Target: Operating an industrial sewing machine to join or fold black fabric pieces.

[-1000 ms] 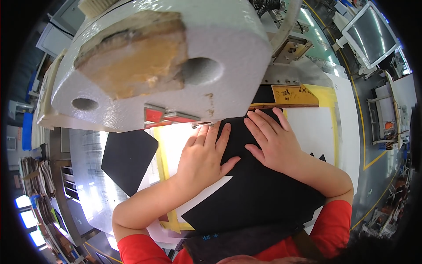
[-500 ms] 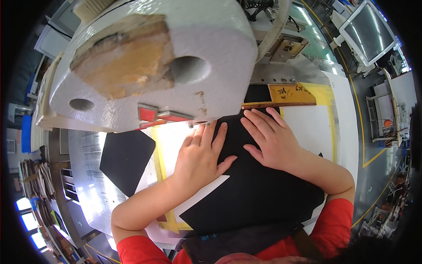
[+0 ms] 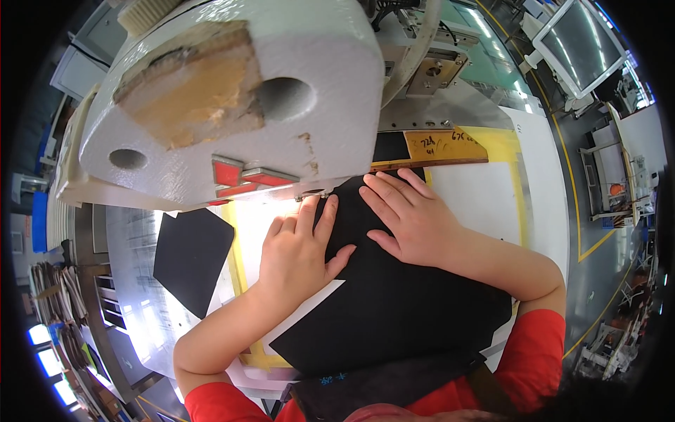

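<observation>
A large piece of black fabric [image 3: 408, 309] lies flat over the white work surface, its near end by my body. My left hand [image 3: 297, 243] rests on its left edge with fingers stretched out, the fingertips close under the head of a white sewing machine [image 3: 302, 49]. To the right, my right hand [image 3: 410, 219] lies flat on the fabric with fingers spread. Its fingertips reach the edge of a yellow-brown template strip [image 3: 446, 146]. The needle area is mostly hidden behind the machine head. A smaller black fabric piece [image 3: 193, 257] lies to the left, apart from my hands.
Yellow tape [image 3: 521, 197] borders the white surface. A metal bracket [image 3: 432, 74] stands behind the template strip. At far right is a monitor [image 3: 580, 49]; stacked sheets [image 3: 55, 292] stand at the left. A yellow line marks the floor.
The machine head, template strip and fabric appear slightly further left in the picture, as do both hands. My hands keep nearly the same flat pose on the fabric.
</observation>
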Demonstrator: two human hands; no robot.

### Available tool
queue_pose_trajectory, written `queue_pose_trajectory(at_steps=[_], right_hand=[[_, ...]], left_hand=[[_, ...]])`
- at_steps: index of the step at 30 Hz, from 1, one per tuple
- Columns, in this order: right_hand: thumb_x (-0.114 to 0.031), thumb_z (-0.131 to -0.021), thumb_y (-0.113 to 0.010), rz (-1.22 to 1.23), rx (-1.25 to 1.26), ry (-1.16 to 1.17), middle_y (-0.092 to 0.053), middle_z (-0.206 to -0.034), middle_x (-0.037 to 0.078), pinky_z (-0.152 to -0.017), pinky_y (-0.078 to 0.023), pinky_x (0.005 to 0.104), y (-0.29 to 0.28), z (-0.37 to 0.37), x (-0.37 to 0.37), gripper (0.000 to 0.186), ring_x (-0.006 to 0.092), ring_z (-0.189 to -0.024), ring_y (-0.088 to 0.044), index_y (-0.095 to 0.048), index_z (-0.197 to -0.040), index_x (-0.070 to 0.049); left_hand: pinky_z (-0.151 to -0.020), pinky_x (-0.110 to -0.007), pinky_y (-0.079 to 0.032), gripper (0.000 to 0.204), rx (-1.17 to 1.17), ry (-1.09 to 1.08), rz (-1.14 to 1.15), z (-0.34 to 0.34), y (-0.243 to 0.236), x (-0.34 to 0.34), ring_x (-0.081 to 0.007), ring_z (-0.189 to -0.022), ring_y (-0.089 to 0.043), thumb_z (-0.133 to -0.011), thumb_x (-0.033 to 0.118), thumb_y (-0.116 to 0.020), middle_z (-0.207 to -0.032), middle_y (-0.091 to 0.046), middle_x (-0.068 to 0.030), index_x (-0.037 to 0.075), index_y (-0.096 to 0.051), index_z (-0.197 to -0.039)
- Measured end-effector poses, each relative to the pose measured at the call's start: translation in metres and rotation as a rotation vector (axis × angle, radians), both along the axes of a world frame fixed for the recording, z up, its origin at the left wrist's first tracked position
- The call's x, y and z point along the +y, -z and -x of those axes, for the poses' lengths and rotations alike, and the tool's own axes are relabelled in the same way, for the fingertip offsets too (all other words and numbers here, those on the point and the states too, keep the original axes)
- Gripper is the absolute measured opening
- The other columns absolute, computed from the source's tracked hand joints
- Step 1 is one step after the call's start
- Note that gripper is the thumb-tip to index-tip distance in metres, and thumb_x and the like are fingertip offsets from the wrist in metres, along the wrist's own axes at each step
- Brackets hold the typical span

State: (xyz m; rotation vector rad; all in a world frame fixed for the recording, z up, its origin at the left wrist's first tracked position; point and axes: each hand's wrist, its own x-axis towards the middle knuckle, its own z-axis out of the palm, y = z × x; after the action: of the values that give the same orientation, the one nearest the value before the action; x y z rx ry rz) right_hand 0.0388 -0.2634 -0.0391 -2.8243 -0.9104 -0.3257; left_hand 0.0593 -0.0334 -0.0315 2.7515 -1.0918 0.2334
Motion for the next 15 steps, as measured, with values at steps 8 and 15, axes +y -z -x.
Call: queue_pose_trajectory(at_steps=[8, 15], right_hand=[[-0.035, -0.086, -0.064, -0.013, -0.042, -0.061, -0.052, -0.133, 0.018, -0.11, -0.033, 0.046, -0.002, -0.003, -0.006, 0.058, 0.0299, -0.124, -0.05, -0.053, -0.129, 0.003], [-0.037, -0.09, -0.058, -0.015, -0.039, -0.085, -0.052, -0.132, 0.018, -0.112, -0.029, 0.0446, -0.001, -0.003, -0.012, 0.054, 0.0296, -0.128, -0.045, -0.057, -0.122, 0.006]], left_hand=[[-0.083, -0.038, -0.047, 0.068, -0.069, -0.001, 0.025, 0.002, -0.002, -0.005, -0.0301, -0.087, -0.057, -0.075, 0.041, -0.073, -0.115, -0.058, -0.0173, 0.006, -0.056, -0.131], [-0.09, -0.041, -0.045, 0.066, -0.057, -0.038, 0.011, 0.004, -0.005, -0.013, -0.0337, -0.101, -0.057, -0.073, 0.036, -0.073, -0.119, -0.056, -0.0183, 0.004, -0.056, -0.128]])
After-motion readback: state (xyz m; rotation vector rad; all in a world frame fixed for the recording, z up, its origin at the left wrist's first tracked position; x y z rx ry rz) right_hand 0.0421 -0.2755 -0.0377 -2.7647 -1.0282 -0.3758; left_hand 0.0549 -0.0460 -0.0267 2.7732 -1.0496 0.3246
